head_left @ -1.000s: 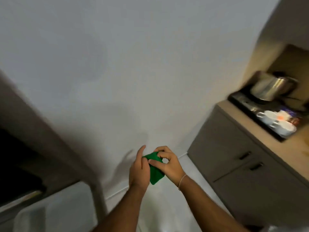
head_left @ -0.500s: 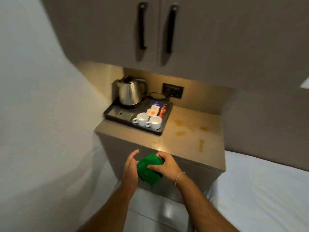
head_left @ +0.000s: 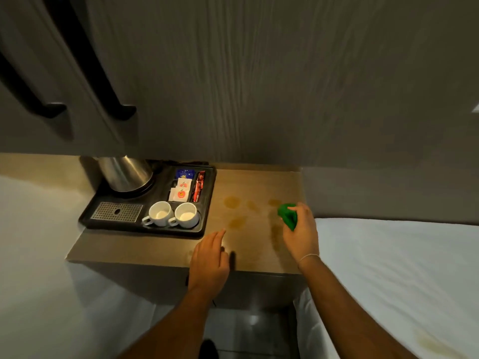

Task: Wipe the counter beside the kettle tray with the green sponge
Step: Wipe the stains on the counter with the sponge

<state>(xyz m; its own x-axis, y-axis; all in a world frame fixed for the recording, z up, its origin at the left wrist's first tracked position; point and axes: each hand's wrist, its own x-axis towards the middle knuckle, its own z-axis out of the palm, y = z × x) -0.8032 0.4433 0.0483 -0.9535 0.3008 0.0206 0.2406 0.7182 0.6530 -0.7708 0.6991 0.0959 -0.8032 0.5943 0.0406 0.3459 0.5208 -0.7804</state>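
No legible text anywhere in view. Sachets in tray [head_left: 207, 193] rear compartment carry printing, but none resolves: white sachets [head_left: 180, 189] show a red round fruit-like graphic w/ green bit on top, lettering too small to read; blue sachet [head_left: 184, 173] has pale marks, unreadable; red stick packs [head_left: 199, 186] show light specks, unreadable. Kettle [head_left: 124, 172], cups [head_left: 171, 215], cabinet doors: no brand, label or nos. visible.
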